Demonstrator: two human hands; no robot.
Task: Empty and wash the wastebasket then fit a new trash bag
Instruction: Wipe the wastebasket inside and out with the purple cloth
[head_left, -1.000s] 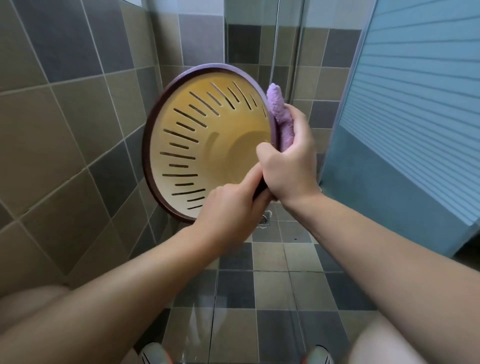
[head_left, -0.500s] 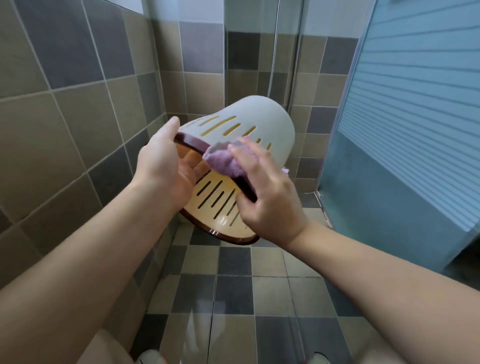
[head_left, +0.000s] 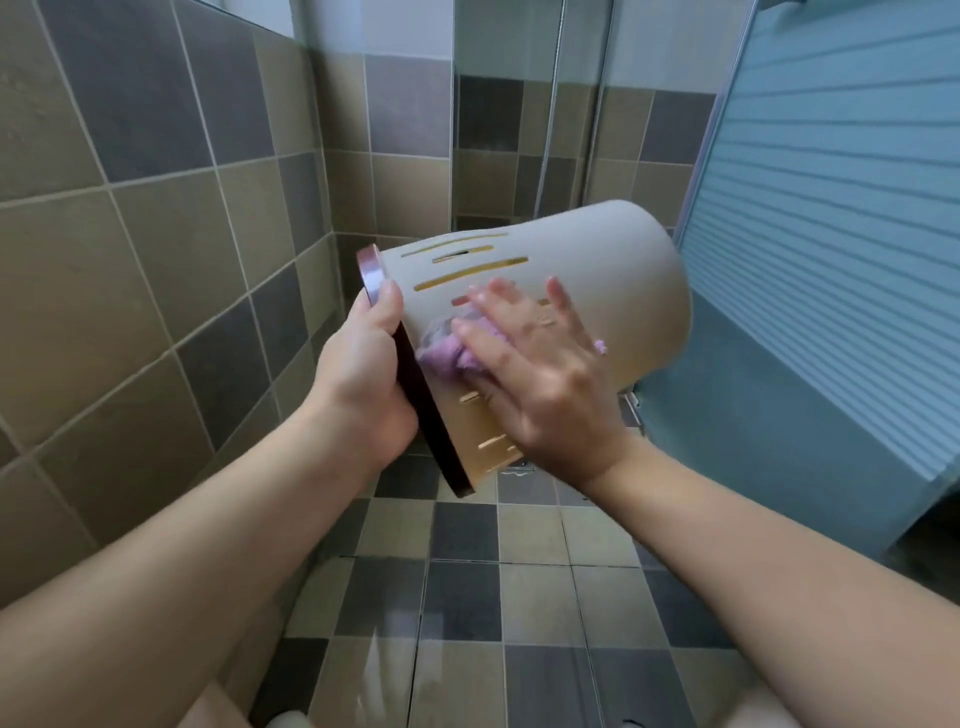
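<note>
A beige slotted wastebasket (head_left: 613, 275) with a dark purple rim is held on its side in mid-air, its bottom pointing away to the right. My left hand (head_left: 363, 374) grips the rim, thumb over the edge. My right hand (head_left: 540, 384) lies flat with spread fingers on the basket's outer wall and presses a purple cloth (head_left: 447, 353) against it. Most of the cloth is hidden under the palm. The basket's inside is out of sight.
A tiled wall (head_left: 156, 260) stands close on the left. A blue ribbed door panel (head_left: 831, 260) closes the right side. Below is a checkered tile floor (head_left: 519, 597) with a drain (head_left: 519, 467) just under the basket. Glass shower panels stand in the back corner.
The basket has turned from open side facing me to lying sideways. My left hand shifted along the rim. My right hand moved the cloth from the rim onto the outer wall.
</note>
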